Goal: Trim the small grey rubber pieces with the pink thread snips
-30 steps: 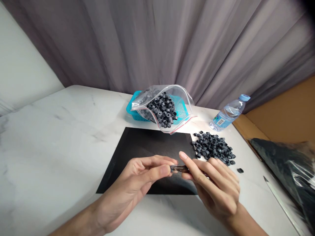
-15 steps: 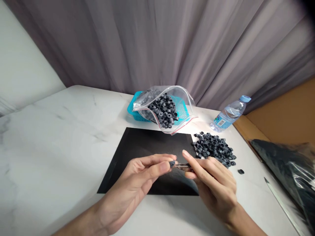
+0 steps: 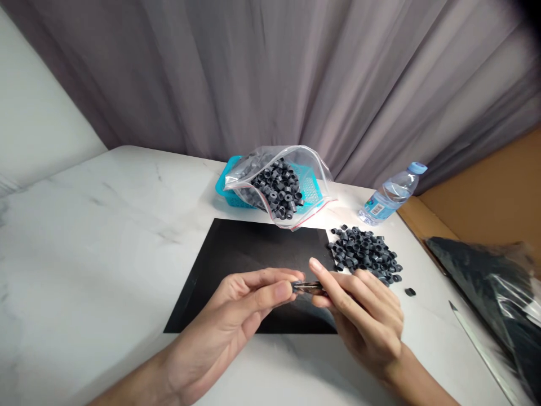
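Note:
Between the thumb and fingers of my left hand (image 3: 249,304) a small dark grey ring-shaped plastic piece (image 3: 295,286) is pinched, mostly covered by the fingertips. My right hand (image 3: 363,307) is closed around a slim metal tool (image 3: 310,287) with a narrow tip; its exact kind is hard to make out. That tip meets the piece, and its other end is hidden in my right hand, whose index finger stretches out above it. Both hands are over a black mat (image 3: 253,242). A heap of similar grey pieces (image 3: 366,254) lies just beyond my right hand.
An open zip bag (image 3: 318,163) of grey pieces rests in a blue basket (image 3: 231,197) behind the mat. To the right stand a water bottle (image 3: 393,194) and a cardboard box (image 3: 490,192) with a dark plastic-wrapped bundle (image 3: 486,293). A pointed strip (image 3: 475,347) lies nearby.
The tool's tip has moved left, up against the grey piece, as my right hand shifts slightly toward my left. My left hand keeps its pinch. The whole view has shifted a little.

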The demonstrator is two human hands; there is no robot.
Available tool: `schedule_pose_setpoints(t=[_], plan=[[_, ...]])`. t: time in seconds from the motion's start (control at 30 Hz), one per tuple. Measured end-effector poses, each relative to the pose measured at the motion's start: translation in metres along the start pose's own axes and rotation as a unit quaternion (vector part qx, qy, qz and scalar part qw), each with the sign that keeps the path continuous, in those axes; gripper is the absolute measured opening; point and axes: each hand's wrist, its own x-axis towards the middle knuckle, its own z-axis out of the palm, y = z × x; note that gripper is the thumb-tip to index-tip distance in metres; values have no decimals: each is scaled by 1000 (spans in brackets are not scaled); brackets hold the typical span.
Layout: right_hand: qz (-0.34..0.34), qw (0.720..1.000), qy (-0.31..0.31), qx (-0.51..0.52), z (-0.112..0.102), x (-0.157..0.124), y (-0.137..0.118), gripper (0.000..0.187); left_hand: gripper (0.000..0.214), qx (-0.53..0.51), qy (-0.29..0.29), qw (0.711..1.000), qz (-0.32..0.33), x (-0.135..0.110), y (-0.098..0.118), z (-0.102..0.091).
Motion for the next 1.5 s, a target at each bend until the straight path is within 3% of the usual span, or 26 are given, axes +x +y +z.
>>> schedule_pose_setpoints(t=[0.77, 0.97, 1.13, 1.5], plan=[[-46, 996, -1, -78, -1, 0, 2, 53, 13, -4, -11, 1000, -12, 1, -3, -2], [-11, 1000, 25, -14, 2, 1, 1, 48, 12, -6, -12, 1000, 1, 0, -3, 3], [5, 1000, 14, 26, 1, 0, 3, 47, 11, -19, 27, 999, -3, 0, -6, 0], [-10, 1000, -5, -4, 0, -1, 5, 47, 7, -42, 29, 999, -5, -2, -3, 4]])
